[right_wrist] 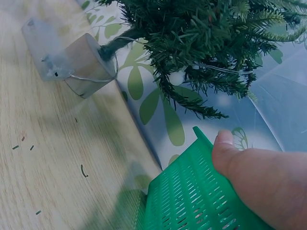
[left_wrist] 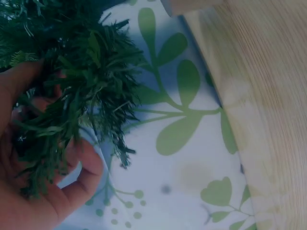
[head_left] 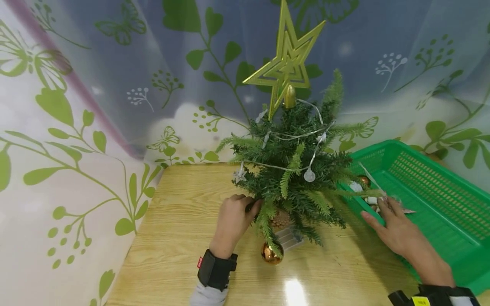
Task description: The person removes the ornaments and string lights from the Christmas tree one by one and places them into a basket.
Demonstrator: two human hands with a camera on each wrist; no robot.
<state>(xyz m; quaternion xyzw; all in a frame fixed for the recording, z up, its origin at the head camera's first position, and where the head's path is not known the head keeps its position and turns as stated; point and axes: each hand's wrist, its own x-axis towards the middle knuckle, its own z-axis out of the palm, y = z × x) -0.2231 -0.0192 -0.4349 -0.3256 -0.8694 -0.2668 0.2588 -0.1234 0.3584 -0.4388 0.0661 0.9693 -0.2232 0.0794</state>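
Note:
A small artificial Christmas tree (head_left: pixel 283 174) stands on the wooden table, topped by a gold star (head_left: pixel 289 63). At its lower left my left hand (head_left: pixel 235 219) is among the greenery. The left wrist view shows the fingers curled round a tree branch (left_wrist: pixel 91 81). My right hand (head_left: pixel 402 238) reaches over the near left side of a green basket (head_left: pixel 455 178). Its fingers are extended down at small ornaments (head_left: pixel 371 199) inside, with the thumb apart near the rim. A copper bauble (head_left: pixel 272 253) hangs from a low front branch.
A string of lights (head_left: pixel 310 174) winds round the tree. Its clear battery box (head_left: pixel 289 238) lies beside the tree's base (right_wrist: pixel 91 64). Bits of fallen green needles (right_wrist: pixel 84 170) are scattered on the table (head_left: pixel 176 204). Leaf-patterned curtain (head_left: pixel 214 106) hangs close behind.

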